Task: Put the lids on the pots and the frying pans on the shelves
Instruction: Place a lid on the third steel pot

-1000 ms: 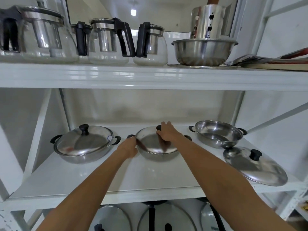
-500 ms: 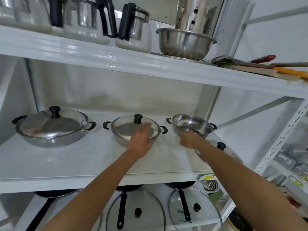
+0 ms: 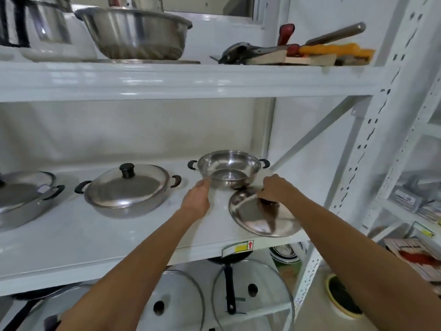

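An uncovered steel pot (image 3: 229, 168) with black handles stands at the right of the white middle shelf (image 3: 95, 237). In front of it lies a loose steel lid (image 3: 262, 218), and my right hand (image 3: 274, 188) is closed over its black knob. My left hand (image 3: 196, 199) rests by the pot's left front wall, fingers loosely apart and holding nothing. Left of them, the middle pot (image 3: 126, 189) wears its lid, and another covered pot (image 3: 21, 199) shows at the left edge.
The lower shelf holds black frying pans (image 3: 229, 280) under glass lids (image 3: 253, 297). On the top shelf sit a steel basin (image 3: 136, 34), glass jugs and utensils (image 3: 293, 51). A white perforated upright (image 3: 372, 163) and a diagonal brace bound the shelf on the right.
My view swung right. My left hand left the middle pot's lid and moved to the uncovered pot. My right hand reached down onto the loose lid's knob.
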Demonstrator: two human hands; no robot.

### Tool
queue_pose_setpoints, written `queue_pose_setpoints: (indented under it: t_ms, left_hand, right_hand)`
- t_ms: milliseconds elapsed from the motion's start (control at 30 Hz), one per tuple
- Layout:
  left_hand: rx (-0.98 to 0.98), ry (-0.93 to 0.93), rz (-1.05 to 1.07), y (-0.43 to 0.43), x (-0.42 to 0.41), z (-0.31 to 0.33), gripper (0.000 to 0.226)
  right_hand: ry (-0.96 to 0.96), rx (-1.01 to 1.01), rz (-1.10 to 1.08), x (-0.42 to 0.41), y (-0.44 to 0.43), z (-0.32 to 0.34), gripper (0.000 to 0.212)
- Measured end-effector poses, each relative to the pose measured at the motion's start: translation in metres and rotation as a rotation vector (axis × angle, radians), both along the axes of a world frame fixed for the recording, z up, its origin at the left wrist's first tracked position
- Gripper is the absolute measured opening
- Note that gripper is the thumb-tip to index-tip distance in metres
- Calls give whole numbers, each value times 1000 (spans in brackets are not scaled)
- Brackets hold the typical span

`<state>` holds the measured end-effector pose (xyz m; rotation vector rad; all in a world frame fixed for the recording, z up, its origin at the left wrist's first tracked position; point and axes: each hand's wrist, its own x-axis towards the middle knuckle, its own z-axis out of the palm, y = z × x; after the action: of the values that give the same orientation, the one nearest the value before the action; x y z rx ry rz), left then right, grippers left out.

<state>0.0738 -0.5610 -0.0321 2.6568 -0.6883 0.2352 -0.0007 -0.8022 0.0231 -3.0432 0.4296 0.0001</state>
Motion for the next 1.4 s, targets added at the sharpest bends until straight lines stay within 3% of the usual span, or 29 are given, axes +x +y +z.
queue_pose_setpoints:
  t_ms: [167, 300, 467, 667, 867, 1067, 1167, 1400]
  left_hand:
    - [109, -5, -8, -32, 6, 4, 80]
    - [180, -11, -6, -41, 14, 15, 67]
    - [114, 106, -102, -39, 30, 23, 63]
    - [99, 141, -240, -27, 24, 28, 51]
    - [119, 128, -282, 0, -7, 26, 55]
    - [-43, 67, 49, 39, -4, 32, 44]
    - [-68, 151, 146, 47, 5, 23, 43]
    - [-241, 363, 65, 26, 2, 25, 48]
  right_hand:
    - [34, 25, 70, -6, -7, 12, 22]
    - [55, 10, 104, -19, -2, 43, 31]
    - [84, 119, 62, -26, 4, 92, 26]
    - [-45, 85, 27, -10, 14, 132, 34]
    - [-180, 63, 44, 46, 43, 108, 39]
    - [-199, 35, 107, 112, 69, 75, 38]
    - [-182, 48, 130, 128, 73, 65, 41]
    - [-200, 151, 148, 135, 61, 47, 34]
